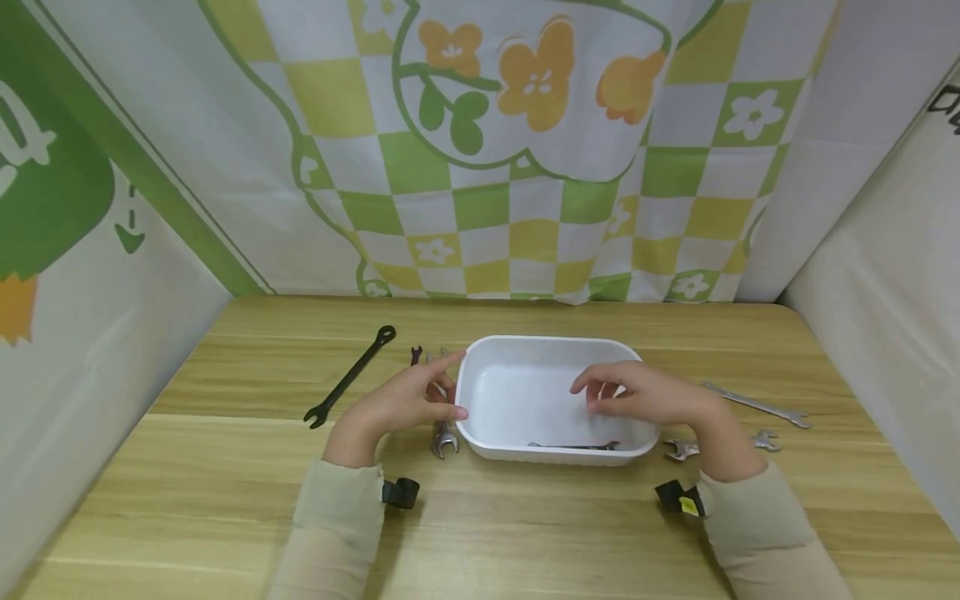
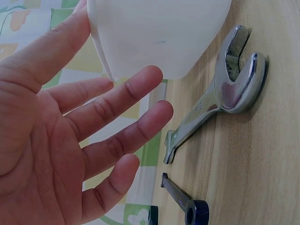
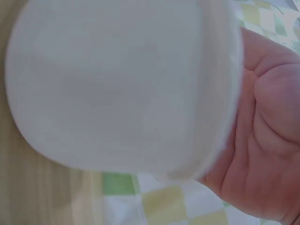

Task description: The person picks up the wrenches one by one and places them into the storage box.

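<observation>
A white plastic tub [image 1: 487,417] stands on the table, with a thin wrench [image 1: 573,447] lying inside along its near wall. At the tub's left rim is my left hand [image 1: 408,396], thumb and forefinger touching the edge. Its other fingers spread loosely in the left wrist view, beside a silver open-ended wrench [image 2: 206,101] and a smaller dark wrench [image 2: 180,194]. My right hand [image 1: 637,392] hovers over the tub's right side with loosely bent fingers and nothing between them. In the right wrist view the tub wall hides its fingers.
A long black wrench [image 1: 348,379] lies on the wooden table [image 1: 225,467] at the left. To the right are a slim silver wrench [image 1: 757,406] and another silver wrench [image 1: 681,450] partly covered by my right wrist. Behind the table hangs a checked curtain [image 1: 480,208].
</observation>
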Tool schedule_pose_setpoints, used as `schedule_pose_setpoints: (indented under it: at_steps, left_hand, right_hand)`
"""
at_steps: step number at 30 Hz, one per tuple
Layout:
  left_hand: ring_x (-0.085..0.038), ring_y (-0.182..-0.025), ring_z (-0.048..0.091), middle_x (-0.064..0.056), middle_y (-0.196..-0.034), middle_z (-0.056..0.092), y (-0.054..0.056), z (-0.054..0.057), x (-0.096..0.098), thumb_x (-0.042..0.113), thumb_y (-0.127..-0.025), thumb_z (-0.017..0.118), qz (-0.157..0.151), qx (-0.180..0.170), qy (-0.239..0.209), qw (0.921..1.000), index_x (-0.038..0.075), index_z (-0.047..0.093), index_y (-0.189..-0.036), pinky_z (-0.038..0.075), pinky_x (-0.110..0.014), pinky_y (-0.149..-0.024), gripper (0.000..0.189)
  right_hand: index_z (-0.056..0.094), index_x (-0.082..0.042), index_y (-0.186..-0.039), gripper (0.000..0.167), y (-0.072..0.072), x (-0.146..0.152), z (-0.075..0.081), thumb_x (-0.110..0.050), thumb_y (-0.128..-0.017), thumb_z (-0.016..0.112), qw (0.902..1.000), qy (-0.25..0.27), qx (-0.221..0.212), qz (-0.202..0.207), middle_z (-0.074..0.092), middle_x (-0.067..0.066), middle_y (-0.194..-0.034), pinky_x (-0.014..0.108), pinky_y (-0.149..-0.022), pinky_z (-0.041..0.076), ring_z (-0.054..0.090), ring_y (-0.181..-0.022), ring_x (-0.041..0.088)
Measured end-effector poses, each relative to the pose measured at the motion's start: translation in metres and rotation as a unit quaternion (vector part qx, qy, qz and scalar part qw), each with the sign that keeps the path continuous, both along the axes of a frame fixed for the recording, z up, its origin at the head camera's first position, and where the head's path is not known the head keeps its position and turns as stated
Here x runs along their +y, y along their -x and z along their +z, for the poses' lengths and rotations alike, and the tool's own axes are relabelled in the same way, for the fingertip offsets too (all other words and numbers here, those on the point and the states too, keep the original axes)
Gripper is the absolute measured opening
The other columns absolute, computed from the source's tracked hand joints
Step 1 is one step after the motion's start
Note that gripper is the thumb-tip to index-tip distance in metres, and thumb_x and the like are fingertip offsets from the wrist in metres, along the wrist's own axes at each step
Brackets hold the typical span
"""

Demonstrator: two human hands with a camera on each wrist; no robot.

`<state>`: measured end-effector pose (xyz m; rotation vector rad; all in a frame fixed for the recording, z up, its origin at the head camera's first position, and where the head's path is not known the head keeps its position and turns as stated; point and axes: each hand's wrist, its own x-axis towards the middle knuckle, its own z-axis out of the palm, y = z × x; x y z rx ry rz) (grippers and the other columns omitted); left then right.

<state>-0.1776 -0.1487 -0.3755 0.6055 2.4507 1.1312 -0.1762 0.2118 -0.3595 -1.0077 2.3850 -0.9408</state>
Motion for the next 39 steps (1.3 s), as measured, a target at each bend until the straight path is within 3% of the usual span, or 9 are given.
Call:
schedule_pose_setpoints:
  at_steps: [8, 16, 21, 25, 31, 39]
  left_hand:
    - [-0.020, -0.097, 0.065, -0.009, -0.106, 0.066, 0.001, 0.000, 0.000, 0.024, -0.088, 0.077, 0.000, -0.001, 0.002, 1.0000, 0.007, 0.024, -0.158, 0.054, -0.032, -0.084, 0.089]
    - [-0.020, -0.097, 0.065, -0.009, -0.106, 0.066, 0.000, 0.000, 0.000, 0.023, -0.088, 0.077, 0.001, -0.005, 0.002, 1.0000, 0.008, 0.024, -0.158, 0.054, -0.032, -0.084, 0.089]
    - [-0.020, -0.097, 0.065, -0.009, -0.106, 0.066, 0.000, 0.000, 0.000, 0.023, -0.088, 0.077, 0.000, 0.000, 0.005, 1.0000, 0.007, 0.024, -0.158, 0.055, -0.033, -0.083, 0.089]
    - [-0.020, -0.096, 0.065, -0.008, -0.105, 0.066, 0.000, 0.000, 0.000, 0.023, -0.088, 0.077, -0.002, -0.001, 0.002, 1.0000, 0.008, 0.023, -0.158, 0.054, -0.033, -0.084, 0.089]
    - [-0.020, -0.096, 0.066, -0.009, -0.104, 0.066, 0.000, 0.000, -0.001, 0.023, -0.088, 0.077, -0.008, -0.001, -0.010, 0.9999, 0.008, 0.025, -0.158, 0.055, -0.032, -0.083, 0.088]
    - [-0.021, -0.095, 0.066, -0.010, -0.104, 0.066, 0.000, 0.001, -0.002, 0.023, -0.088, 0.077, -0.005, 0.000, -0.009, 0.9999, 0.007, 0.025, -0.158, 0.055, -0.032, -0.081, 0.088]
  right_hand:
    - [0.062, -0.006, -0.124, 0.025, -0.002, 0.021, 0.011, -0.015, -0.100, 0.059, 0.9985, 0.009, 0.022, -0.050, 0.063, 0.001, -0.097, 0.026, -0.075, 0.050, 0.058, -0.088, 0.009]
    - [0.063, -0.005, -0.125, 0.027, -0.008, 0.041, 0.024, -0.014, -0.100, 0.059, 0.9938, 0.019, 0.030, -0.106, 0.065, 0.005, -0.101, 0.026, -0.079, 0.051, 0.058, -0.093, 0.007]
    - [0.063, -0.009, -0.126, 0.027, -0.013, 0.055, 0.033, -0.016, -0.100, 0.060, 0.9881, 0.028, 0.045, -0.144, 0.066, 0.007, -0.108, 0.026, -0.075, 0.051, 0.058, -0.097, 0.004]
    - [0.065, -0.013, -0.124, 0.026, -0.016, 0.068, 0.037, -0.015, -0.098, 0.062, 0.9805, 0.032, 0.083, -0.175, 0.065, 0.000, -0.107, 0.024, -0.074, 0.051, 0.057, -0.097, -0.001]
    - [0.066, -0.009, -0.122, 0.027, -0.017, 0.085, 0.035, -0.005, -0.095, 0.065, 0.9749, 0.059, 0.124, -0.175, 0.065, -0.011, -0.100, 0.017, -0.075, 0.050, 0.059, -0.095, -0.002]
    - [0.066, -0.005, -0.119, 0.029, -0.014, 0.103, 0.030, 0.002, -0.091, 0.067, 0.9707, 0.061, 0.152, -0.175, 0.066, -0.013, -0.095, 0.009, -0.077, 0.049, 0.060, -0.090, -0.004]
